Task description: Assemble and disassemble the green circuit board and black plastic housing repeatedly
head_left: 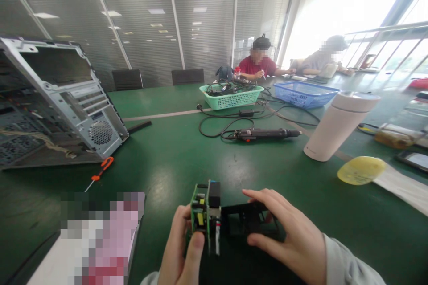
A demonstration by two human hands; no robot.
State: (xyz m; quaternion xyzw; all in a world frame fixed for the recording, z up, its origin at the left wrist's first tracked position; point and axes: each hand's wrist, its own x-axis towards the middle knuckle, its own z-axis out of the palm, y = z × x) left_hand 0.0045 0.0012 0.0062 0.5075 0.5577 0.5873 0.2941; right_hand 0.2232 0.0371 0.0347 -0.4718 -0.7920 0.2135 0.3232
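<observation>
My left hand [185, 245] grips a green circuit board assembly [200, 216] by its edge, thumb in front and fingers behind. Yellow and black components stand on the board, and a black block with a striped white part [217, 236] is on its right side. Just to the right, my right hand [284, 236] holds a black plastic housing [247, 220] between thumb and fingers. The housing looks hollow, with its near side in dark shadow. Board and housing are side by side; whether they touch is hard to make out.
An open metal computer case [100, 116] stands left, near an orange-handled tool [103, 169]. Ahead lie a corded electric screwdriver [267, 134], a green basket [230, 98] of cables and a blue basket [306, 95]. A white tumbler [339, 127] stands right. Two people sit at the far end.
</observation>
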